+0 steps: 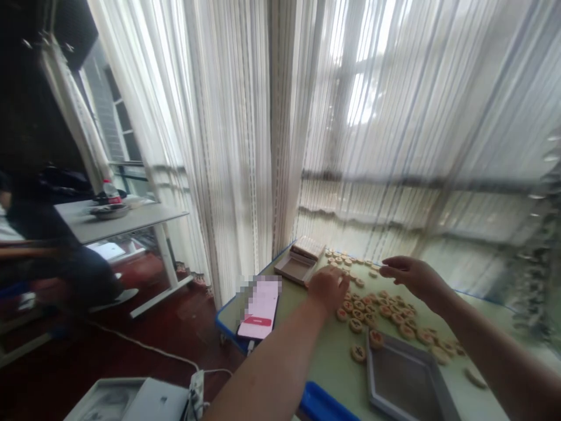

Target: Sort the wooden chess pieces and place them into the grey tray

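Note:
Round wooden Chinese chess pieces (357, 324) lie in a loose heap and in scattered rows on the pale green table. My left hand (328, 286) reaches in among them, its fingers bent and loosely apart; part of what is beneath is hidden. My right hand (409, 278) hovers across from it, thumb and fingers stretched toward a chess piece (374, 273) near the fingertips. Nothing shows in its grasp. In front of the heap sits a shallow grey box tray (372, 386), with one red-marked piece (376, 339) at its corner.
A smaller open box (283, 270) stands at the table's far left corner, beside a phone (263, 310) with a cable. A blue tray (326, 403) is at the near edge. Sheer curtains hang behind. At left, a person sits by a white table (144, 217).

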A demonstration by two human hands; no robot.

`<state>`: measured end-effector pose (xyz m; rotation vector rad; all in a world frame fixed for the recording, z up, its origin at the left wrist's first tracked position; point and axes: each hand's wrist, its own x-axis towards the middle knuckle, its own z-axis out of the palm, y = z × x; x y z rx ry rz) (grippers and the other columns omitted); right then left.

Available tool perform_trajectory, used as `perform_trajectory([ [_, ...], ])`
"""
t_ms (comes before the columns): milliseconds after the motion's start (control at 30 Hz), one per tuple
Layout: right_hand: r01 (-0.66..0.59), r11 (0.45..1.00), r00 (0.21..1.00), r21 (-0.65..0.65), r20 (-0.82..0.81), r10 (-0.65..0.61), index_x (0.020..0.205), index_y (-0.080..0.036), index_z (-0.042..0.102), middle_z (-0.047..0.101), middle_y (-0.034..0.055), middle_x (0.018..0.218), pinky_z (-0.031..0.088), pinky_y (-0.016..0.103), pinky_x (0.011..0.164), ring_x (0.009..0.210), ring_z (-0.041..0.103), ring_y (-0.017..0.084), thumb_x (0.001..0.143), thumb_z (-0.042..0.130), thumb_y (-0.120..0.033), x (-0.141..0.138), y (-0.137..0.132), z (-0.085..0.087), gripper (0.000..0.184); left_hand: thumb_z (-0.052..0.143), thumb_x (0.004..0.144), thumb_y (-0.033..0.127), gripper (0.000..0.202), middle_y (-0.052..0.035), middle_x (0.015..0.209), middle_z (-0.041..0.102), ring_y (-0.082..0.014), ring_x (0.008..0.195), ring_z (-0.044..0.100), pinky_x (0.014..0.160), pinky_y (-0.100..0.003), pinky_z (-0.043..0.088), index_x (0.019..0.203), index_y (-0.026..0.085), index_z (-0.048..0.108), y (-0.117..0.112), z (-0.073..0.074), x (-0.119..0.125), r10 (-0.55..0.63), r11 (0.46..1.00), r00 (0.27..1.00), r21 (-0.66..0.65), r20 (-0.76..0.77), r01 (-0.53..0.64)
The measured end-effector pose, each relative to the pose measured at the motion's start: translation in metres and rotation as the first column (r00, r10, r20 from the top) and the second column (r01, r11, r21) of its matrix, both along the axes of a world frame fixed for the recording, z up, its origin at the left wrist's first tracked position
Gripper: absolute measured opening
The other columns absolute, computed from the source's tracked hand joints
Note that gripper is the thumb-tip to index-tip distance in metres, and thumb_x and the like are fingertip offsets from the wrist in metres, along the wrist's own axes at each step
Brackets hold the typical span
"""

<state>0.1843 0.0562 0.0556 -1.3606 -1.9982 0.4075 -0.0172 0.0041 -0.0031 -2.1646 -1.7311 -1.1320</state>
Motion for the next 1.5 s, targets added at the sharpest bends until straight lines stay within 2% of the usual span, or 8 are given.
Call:
perform_trajectory([
  [133,-0.108,0.993,0.984,-0.056,-0.148,0.099,0.084,-0.019,0.065,0.069,0.0049,0.071,0.049,0.026,0.058,0.065,0.063,0.018,0.064,0.064,-0.039,0.016,-0.053,0.009,0.028,0.038,0.086,0.033,0.029,-0.0059,0.084,0.063,-0.016,0.083,0.057,0.076,-0.028,0.045,0.083,0.017,0.062,-0.002,0.002,0.004,-0.127,0.99,0.992,0.067,-0.014,0.127],
  [400,0.003,0.998,0.95,0.07,-0.311,0.019,0.07,-0.018,0.065,0.068,0.0078,0.076,0.05,0.032,0.068,0.072,0.063,0.021,0.062,0.064,-0.046,0.05,-0.102,-0.047,0.029,0.045,0.082,0.031,0.026,-0.0061,0.089,0.064,-0.0167,0.088,0.056,0.082,-0.029,0.044,0.088,0.017,0.065,0.003,-0.007,0.002,-0.125,0.99,0.99,-0.068,-0.068,0.121],
  [633,0.058,0.984,0.969,-0.17,-0.226,-0.096,0.077,-0.019,0.065,0.069,0.0045,0.072,0.048,0.03,0.064,0.068,0.063,0.02,0.064,0.062,-0.036,0.08,-0.082,-0.062,0.022,0.049,0.08,0.034,0.026,-0.0057,0.096,0.065,-0.0174,0.095,0.056,0.087,-0.029,0.042,0.091,0.019,0.067,-0.001,-0.009,-0.002,-0.111,0.965,0.988,-0.249,-0.106,0.082],
  [833,0.159,0.978,0.952,-0.134,-0.243,-0.188,0.079,-0.018,0.065,0.069,0.0047,0.075,0.046,0.029,0.064,0.071,0.063,0.02,0.065,0.059,-0.039,0.083,-0.073,-0.076,0.026,0.043,0.078,0.012,0.033,-0.0052,0.107,0.064,-0.0147,0.1,0.056,0.089,-0.025,0.041,0.104,0.019,0.063,0.007,-0.011,-0.004,-0.015,0.962,0.999,-0.274,-0.033,0.005],
  [1000,0.31,0.93,0.85,-0.2,-0.381,-0.365,0.087,-0.015,0.064,0.069,0.0077,0.077,0.046,0.028,0.059,0.069,0.063,0.02,0.063,0.06,-0.04,0.101,-0.068,-0.073,0.036,0.045,0.073,0.01,0.032,-0.0072,0.09,0.068,-0.0176,0.088,0.061,0.08,-0.026,0.045,0.094,0.018,0.068,0.016,-0.01,-0.016,0.187,0.951,0.97,-0.277,0.153,-0.14],
  [1200,0.498,0.831,0.812,-0.248,-0.203,-0.547,0.086,-0.013,0.068,0.069,0.0082,0.071,0.044,0.029,0.057,0.066,0.063,0.021,0.06,0.061,-0.038,0.128,-0.055,-0.078,0.037,0.038,0.078,0.014,0.033,-0.0054,0.088,0.069,-0.0154,0.086,0.062,0.075,-0.024,0.046,0.094,0.017,0.067,0.024,-0.008,-0.029,0.297,0.933,0.895,-0.301,0.332,-0.199],
  [1400,0.493,0.862,0.868,-0.119,0.004,-0.496,0.081,-0.017,0.07,0.07,0.0065,0.08,0.045,0.029,0.065,0.075,0.063,0.021,0.065,0.056,-0.037,0.124,-0.051,-0.083,0.03,0.046,0.08,0.036,0.029,-0.0059,0.102,0.065,-0.0186,0.097,0.057,0.086,-0.028,0.042,0.096,0.022,0.065,0.012,-0.01,-0.014,-0.019,0.952,0.997,-0.306,-0.077,-0.006],
  [1500,0.441,0.894,0.898,-0.085,0.03,-0.44,0.081,-0.019,0.07,0.07,0.0047,0.08,0.045,0.028,0.067,0.074,0.063,0.02,0.066,0.053,-0.038,0.121,-0.05,-0.086,0.029,0.042,0.082,0.041,0.031,-0.0063,0.094,0.066,-0.0202,0.092,0.058,0.08,-0.031,0.043,0.09,0.024,0.067,0.008,-0.011,-0.007,0.0,0.919,0.978,-0.386,-0.207,-0.082],
])
